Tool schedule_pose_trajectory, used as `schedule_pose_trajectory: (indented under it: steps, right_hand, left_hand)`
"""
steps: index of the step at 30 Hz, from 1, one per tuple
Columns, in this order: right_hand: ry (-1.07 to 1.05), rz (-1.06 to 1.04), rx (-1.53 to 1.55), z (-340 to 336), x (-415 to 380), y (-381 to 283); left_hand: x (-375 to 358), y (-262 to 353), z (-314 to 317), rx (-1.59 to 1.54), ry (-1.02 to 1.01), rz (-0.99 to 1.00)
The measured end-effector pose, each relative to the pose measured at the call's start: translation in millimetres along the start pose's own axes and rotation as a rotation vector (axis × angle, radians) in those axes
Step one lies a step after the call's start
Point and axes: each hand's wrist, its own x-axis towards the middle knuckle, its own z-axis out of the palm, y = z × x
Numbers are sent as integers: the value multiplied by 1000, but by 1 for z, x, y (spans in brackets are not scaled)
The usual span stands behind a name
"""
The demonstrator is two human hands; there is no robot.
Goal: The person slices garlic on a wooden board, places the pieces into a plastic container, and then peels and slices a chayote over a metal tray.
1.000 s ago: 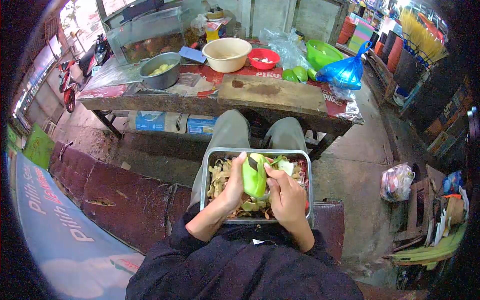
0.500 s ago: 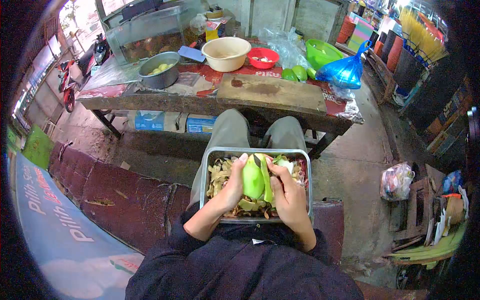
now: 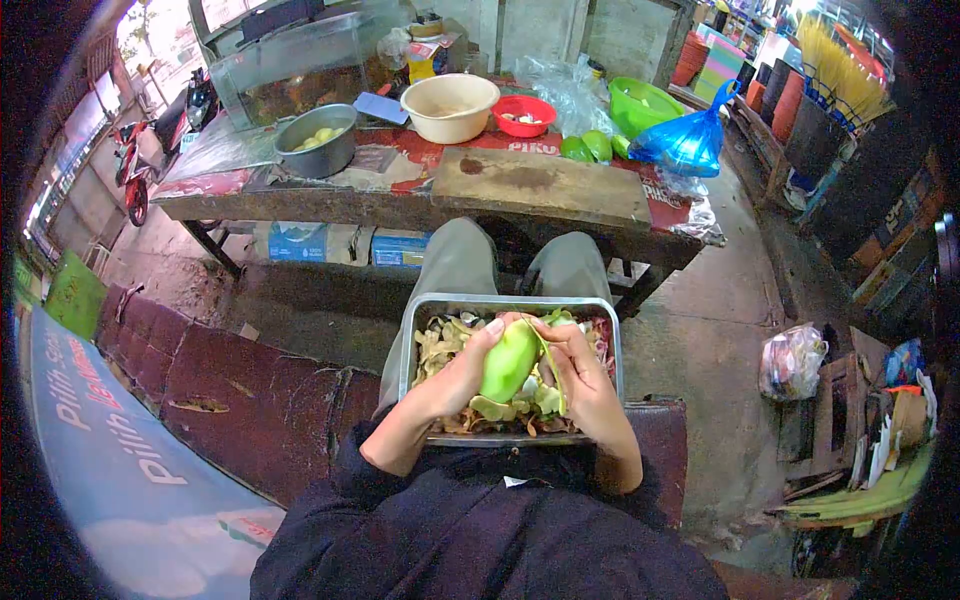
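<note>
A pale green peeled fruit [image 3: 509, 362] is held above a metal tray [image 3: 408, 365] that rests on my lap. My left hand [image 3: 463, 372] wraps round the fruit's left side. At its upper right, the fingers of my right hand [image 3: 577, 362] are closed near a thin strip of green peel [image 3: 553, 375] that hangs down beside the fruit. Whether a blade is in my right hand is too small to tell. Brown and yellowish peelings [image 3: 437, 347] fill the tray under both hands.
Ahead stands a low wooden table [image 3: 400, 207] with a cutting board [image 3: 540, 187], a grey pot [image 3: 316, 142], a cream basin [image 3: 450, 108], a red bowl [image 3: 523, 116], a green basin [image 3: 645, 106], green fruits [image 3: 590, 147] and a blue bag [image 3: 684, 142].
The fruit has tilted to the right at its top. The peel strip has swung away from the fruit's face to its right side, and my right hand has shifted slightly right.
</note>
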Motion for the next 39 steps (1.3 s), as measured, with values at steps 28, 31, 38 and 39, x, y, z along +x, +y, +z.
schedule_pose_trajectory:
  steps: [28, 31, 38, 39]
  right_hand:
    - [211, -174, -954, 20, -19, -4]
    - [162, -302, -960, 26, -16, -7]
    - [207, -338, -967, 28, -9, -10]
    - [224, -345, -974, 28, -8, -9]
  left_hand:
    - [21, -14, -14, -419, 373, 129]
    - [19, -13, -12, -346, 399, 103]
    - [19, -13, -8, -256, 433, 121]
    - [19, -13, -7, -228, 432, 133]
